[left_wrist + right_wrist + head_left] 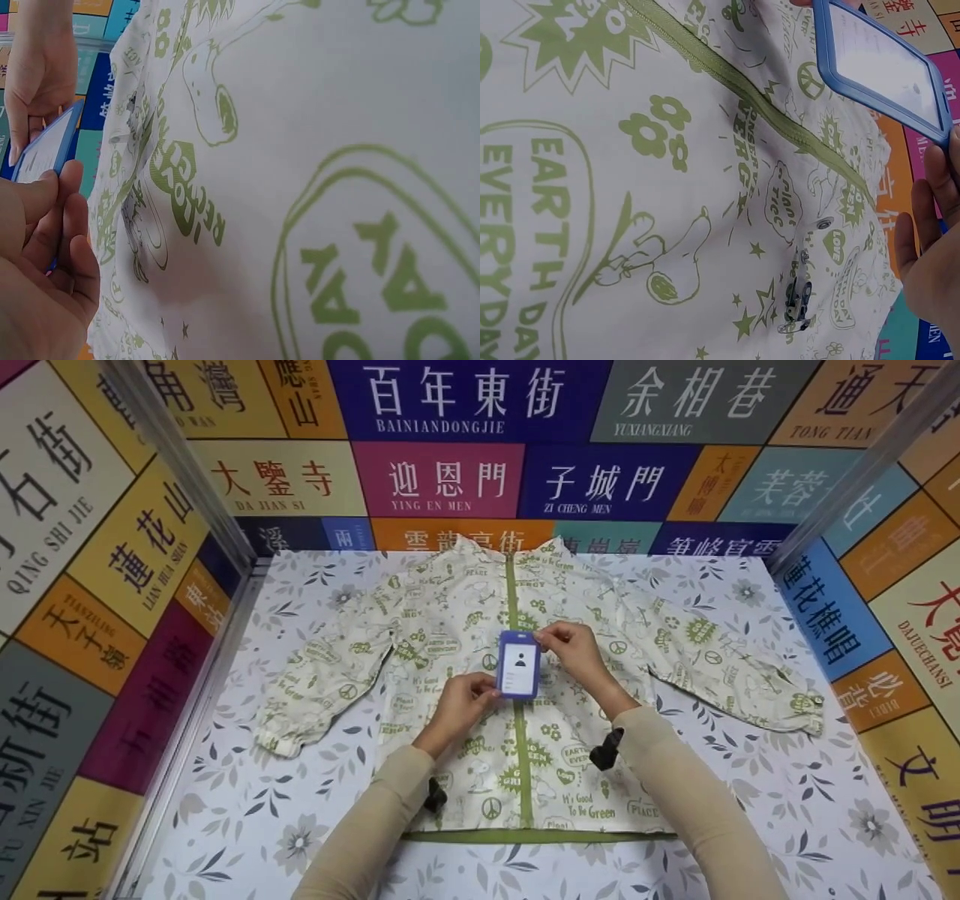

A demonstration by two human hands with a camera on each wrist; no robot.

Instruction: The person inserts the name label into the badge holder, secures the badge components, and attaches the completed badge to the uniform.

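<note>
A blue badge holder (pixel 518 665) with a white card inside is held up over the front of a jacket (pixel 465 735). My left hand (pixel 463 706) pinches its lower left corner between thumb and fingers. At the upper right corner, my right hand (pixel 574 651) grips it the same way. The card's printed side, with a small dark figure, faces the head camera. In the right wrist view a small metal clip (pixel 799 304) with a clear strap and a snap button (pixel 824 223) sits against the jacket's fabric; the badge covers that area in the head view.
The jacket, white with green print and a green zipper (pixel 513 592), is spread flat with both sleeves out to the sides. Under it lies a table (pixel 750 795) with a leaf-patterned cover. Panels with Chinese lettering (pixel 465 405) stand at the back and both sides.
</note>
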